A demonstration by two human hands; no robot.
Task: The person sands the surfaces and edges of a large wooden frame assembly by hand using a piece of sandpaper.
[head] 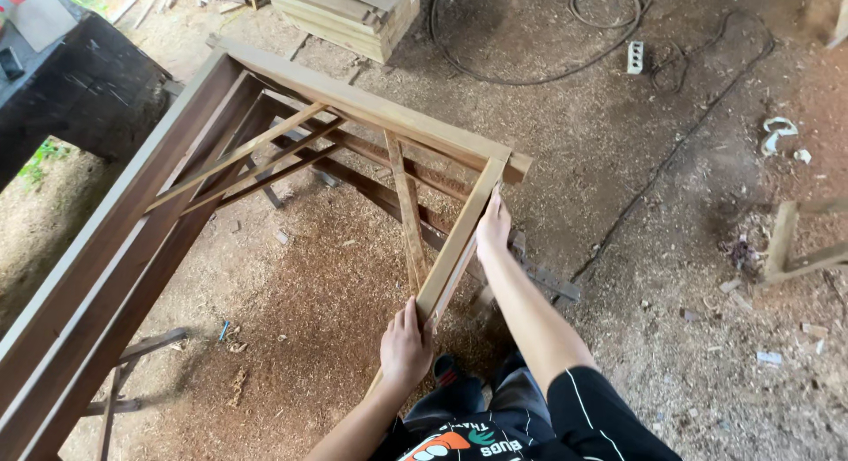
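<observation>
A large wooden frame (371, 108) of brown boards stands on a sawdust floor, with thin diagonal slats (247, 156) inside it. Its near side is a lighter wooden rail (459, 240) that runs from the frame's far right corner down towards me. My left hand (406, 346) grips the rail's lower end. My right hand (493, 227) rests on the rail's right edge close to the corner joint, fingers wrapped against the wood. A second upright slat (408, 214) stands just left of the rail.
A stack of planks (349, 15) lies at the top. Black cables (565, 68) and a white power strip (634, 56) trail over the dirt at the upper right. A dark bench (79, 90) stands upper left. Another wooden piece (795, 249) sits at the right edge.
</observation>
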